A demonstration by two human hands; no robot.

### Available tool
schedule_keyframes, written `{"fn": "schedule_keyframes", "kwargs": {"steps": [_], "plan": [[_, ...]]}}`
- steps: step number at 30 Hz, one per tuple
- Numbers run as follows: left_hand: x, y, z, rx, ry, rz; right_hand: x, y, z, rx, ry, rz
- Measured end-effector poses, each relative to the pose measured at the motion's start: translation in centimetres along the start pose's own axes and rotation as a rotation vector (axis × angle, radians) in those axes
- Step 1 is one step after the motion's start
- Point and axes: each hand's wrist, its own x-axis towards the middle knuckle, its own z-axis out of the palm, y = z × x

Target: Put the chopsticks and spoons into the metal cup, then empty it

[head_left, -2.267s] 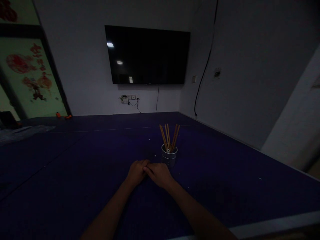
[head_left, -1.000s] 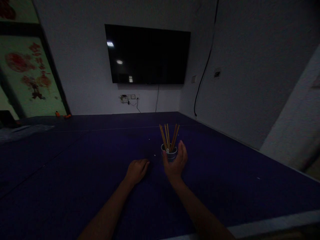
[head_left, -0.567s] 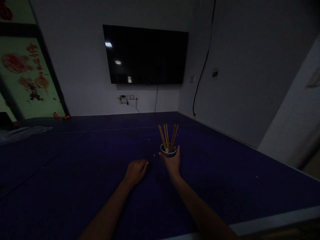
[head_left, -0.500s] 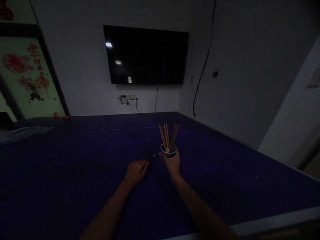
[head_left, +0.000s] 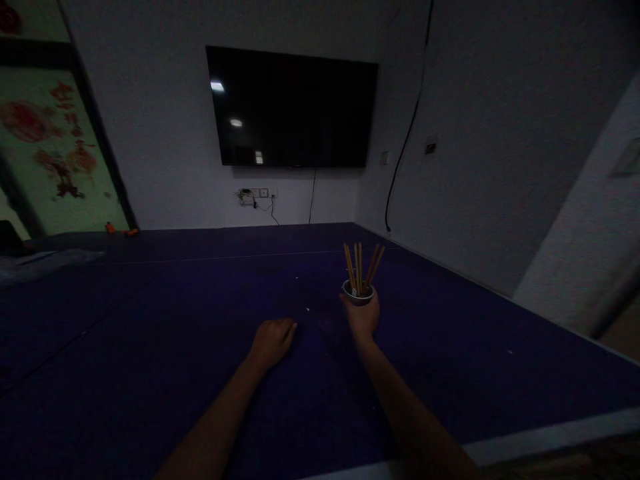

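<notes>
My right hand (head_left: 364, 319) is wrapped around a light-rimmed cup (head_left: 359, 300), its fingers mostly hidden behind the cup. Several thin wooden sticks (head_left: 358, 267), like chopsticks, stand in it and fan out at the top. A small pale tag-like piece shows inside the rim. To the left, my left hand (head_left: 273, 343) rests on the dark blue surface (head_left: 310, 400) with its fingers curled in. It looks like a loose fist, apart from the cup, and nothing shows in it.
A large dark TV (head_left: 295, 110) hangs on the far wall above wall sockets (head_left: 260, 193). Clear plastic sheeting (head_left: 55, 263) lies at the left, and small orange objects (head_left: 120, 230) sit near the door. A black cable (head_left: 403, 157) hangs down the right wall.
My right hand has moved to the right and slightly farther away, carrying the cup with the sticks. My left hand has stayed in place.
</notes>
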Motion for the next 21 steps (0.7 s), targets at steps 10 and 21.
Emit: {"fn": "schedule_keyframes", "kwargs": {"steps": [10, 21], "plan": [[-0.1, -0.2, 0.5, -0.013, 0.01, -0.008, 0.7, 0.4, 0.1, 0.058, 0.052, 0.06], [0.0, 0.0, 0.2, 0.013, -0.005, -0.026, -0.6, -3.3, -2.0, -0.106, 0.205, -0.173]]}}
